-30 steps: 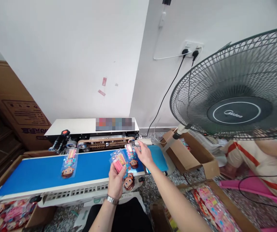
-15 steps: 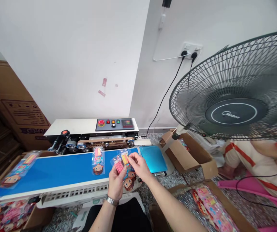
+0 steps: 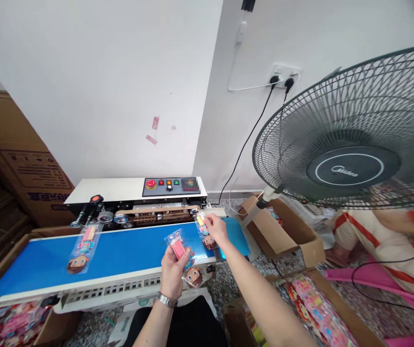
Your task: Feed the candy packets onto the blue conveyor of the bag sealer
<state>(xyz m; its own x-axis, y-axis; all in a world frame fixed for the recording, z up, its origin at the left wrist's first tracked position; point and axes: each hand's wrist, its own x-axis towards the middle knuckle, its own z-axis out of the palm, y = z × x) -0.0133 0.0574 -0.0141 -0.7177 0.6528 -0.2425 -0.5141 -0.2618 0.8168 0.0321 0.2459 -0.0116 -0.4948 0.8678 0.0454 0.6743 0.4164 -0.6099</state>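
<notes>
My left hand (image 3: 172, 270) is closed on a clear plastic packet (image 3: 179, 245) with pink sticks and a doll-face picture, held over the front edge of the belt. My right hand (image 3: 217, 230) pinches the top part of another packet (image 3: 202, 224), which has yellow sticks and a doll face, at the right end of the blue belt (image 3: 127, 254), by the sealing machine's (image 3: 159, 212) entry. A third packet (image 3: 83, 248) with pink sticks lies on the belt further left.
A cardboard box (image 3: 55, 320) of packets stands below the belt's left end. Another open box (image 3: 322, 313) of packets is at lower right. A large fan (image 3: 347, 168) stands at right, with a seated person (image 3: 366, 231) behind it.
My right hand has drawn one packet away from my left hand, right and up to the machine's entry. The packet on the belt has travelled left; the one at the far left is gone from the belt.
</notes>
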